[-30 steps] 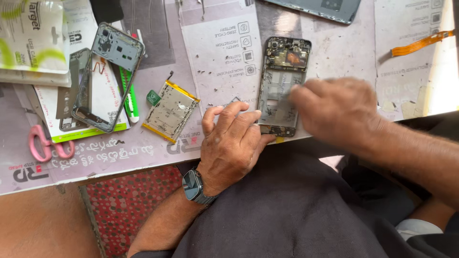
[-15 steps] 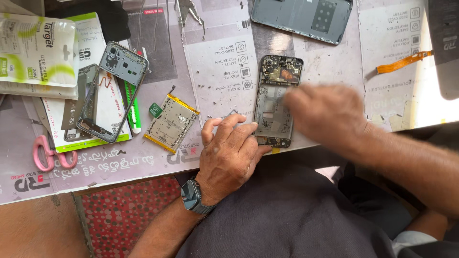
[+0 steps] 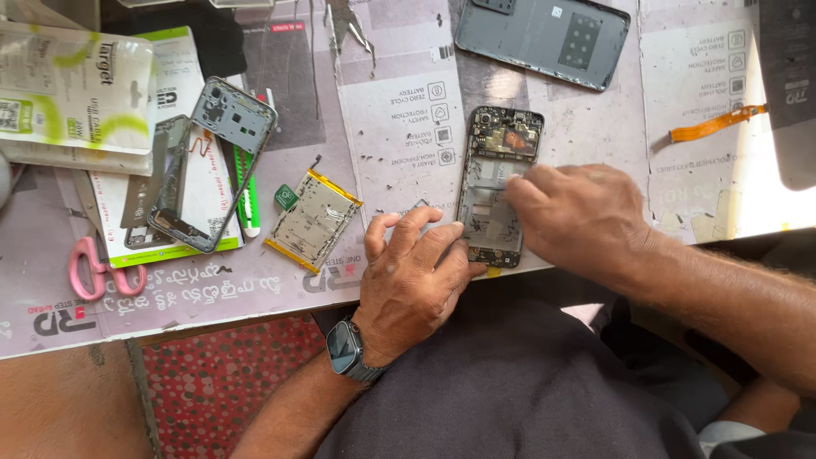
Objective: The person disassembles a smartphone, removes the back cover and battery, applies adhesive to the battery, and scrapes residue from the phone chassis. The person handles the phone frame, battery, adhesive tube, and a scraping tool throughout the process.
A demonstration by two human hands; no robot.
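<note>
The opened phone (image 3: pixel 497 191) lies right of centre in the frame. The left hand (image 3: pixel 414 276), fingers loosely spread, braces its lower left edge, steadying it, while the right hand (image 3: pixel 578 212) presses bunched fingertips into its middle. A battery (image 3: pixel 313 219) lies aside, left.

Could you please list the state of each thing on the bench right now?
Opened phone: back off, battery bay empty, both hands on it.
Battery: out, lying flat.
Back cover: detached, inner side up.
Spare frame: bare, tilted on packaging.
Pink scissors: closed.
</note>
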